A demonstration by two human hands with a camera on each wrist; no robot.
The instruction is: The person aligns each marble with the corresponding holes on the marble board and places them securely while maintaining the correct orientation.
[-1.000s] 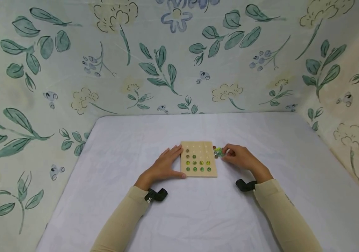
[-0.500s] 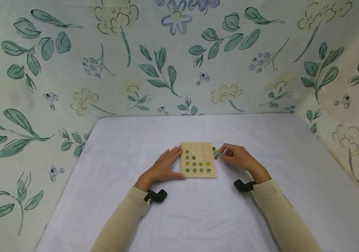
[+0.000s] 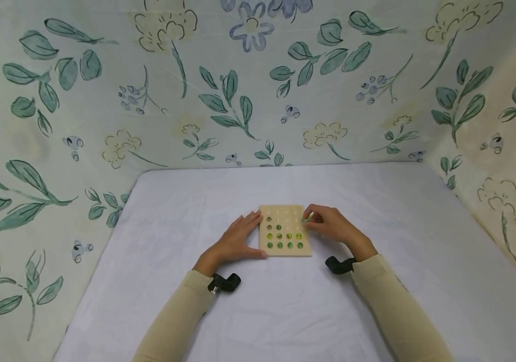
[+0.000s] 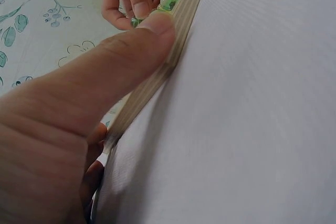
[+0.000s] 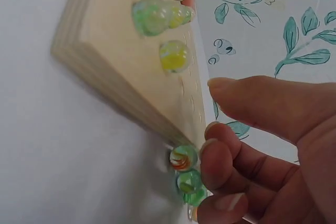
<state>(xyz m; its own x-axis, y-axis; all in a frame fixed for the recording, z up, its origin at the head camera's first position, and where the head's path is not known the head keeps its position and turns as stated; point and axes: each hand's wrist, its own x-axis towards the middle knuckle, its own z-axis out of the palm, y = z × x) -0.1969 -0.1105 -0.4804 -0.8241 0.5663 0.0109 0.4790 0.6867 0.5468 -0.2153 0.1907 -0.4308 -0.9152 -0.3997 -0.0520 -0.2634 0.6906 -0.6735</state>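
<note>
A square wooden marble board (image 3: 289, 251) lies on the white cloth, its two front rows filled with green and yellow marbles (image 5: 175, 56) and a few more at the back left. My left hand (image 3: 234, 240) rests along the board's left side, fingers extended and thumb (image 4: 149, 35) at the front edge. At the board's right edge, my right hand (image 3: 328, 223) pinches a small green marble, seen at its fingertips in the head view. In the right wrist view, several loose marbles (image 5: 188, 181) lie beside the board under the curled fingers; in the head view the hand mostly hides them.
A table (image 3: 221, 196) covered in white cloth surrounds the board. Floral fabric (image 3: 239, 90) stands behind it and along both sides. Black wrist cameras (image 3: 226, 282) sit on both wrists.
My right hand has shifted left from the loose marbles onto the board's right edge, a green marble at its fingertips. The left hand stays in place.
</note>
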